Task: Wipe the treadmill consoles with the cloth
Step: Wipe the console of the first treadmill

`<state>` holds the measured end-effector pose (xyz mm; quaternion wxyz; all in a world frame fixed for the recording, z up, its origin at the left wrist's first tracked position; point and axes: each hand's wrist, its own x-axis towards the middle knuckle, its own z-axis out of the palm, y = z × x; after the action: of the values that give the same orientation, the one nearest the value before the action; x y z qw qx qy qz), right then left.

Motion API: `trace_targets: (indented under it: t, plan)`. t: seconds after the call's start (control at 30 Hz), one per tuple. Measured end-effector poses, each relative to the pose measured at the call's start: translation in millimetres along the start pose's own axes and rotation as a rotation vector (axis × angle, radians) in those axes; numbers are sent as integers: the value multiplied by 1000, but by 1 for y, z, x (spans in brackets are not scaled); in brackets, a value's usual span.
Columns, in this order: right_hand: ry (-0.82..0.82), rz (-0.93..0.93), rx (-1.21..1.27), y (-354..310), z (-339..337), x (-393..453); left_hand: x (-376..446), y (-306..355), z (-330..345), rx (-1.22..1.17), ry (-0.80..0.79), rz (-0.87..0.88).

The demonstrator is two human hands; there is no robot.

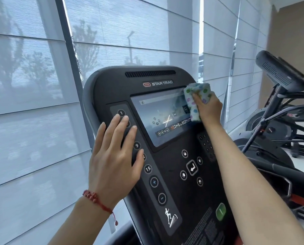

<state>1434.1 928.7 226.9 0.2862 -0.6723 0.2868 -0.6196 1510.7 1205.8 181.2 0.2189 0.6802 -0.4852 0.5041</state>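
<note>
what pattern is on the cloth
The cloth is white with scattered green, blue and purple spots, seen in the head view, held by the right hand.

Pale daylight is filtered through grey blinds (33, 76) drawn over tall windows; another exercise machine (282, 110) is seen near a beige wall (294, 30).

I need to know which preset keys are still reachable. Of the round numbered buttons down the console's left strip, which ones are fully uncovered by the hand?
Three: the 1 button above the left hand's fingertips, and the 9 button and 15 button beside it. The others are at least partly hidden.
</note>
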Motion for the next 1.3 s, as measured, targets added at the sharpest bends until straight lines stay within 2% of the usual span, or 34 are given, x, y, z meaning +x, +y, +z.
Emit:
trace_targets:
  t: [0.17,0.57,0.73,0.9,1.1,1.3]
  plan:
    - [-15,24,-57,-7,-3,-7,0,1,2,-21,28,-15]
    - [-268,-272,93,-74,4,-113,1,1,1,-25,30,-18]
    - [-399,-187,128,-82,-12,-111,2,2,-2,-6,-20,-12]
    - [-163,-105,306,-103,-2,-88,4,-4,-8,-9,-15,-5]
    - [-203,-259,192,-124,50,-76,7,-20,-5,-12,25,-23]
    - [-151,-208,153,-94,47,-36,5,-22,0,-32,53,-9]
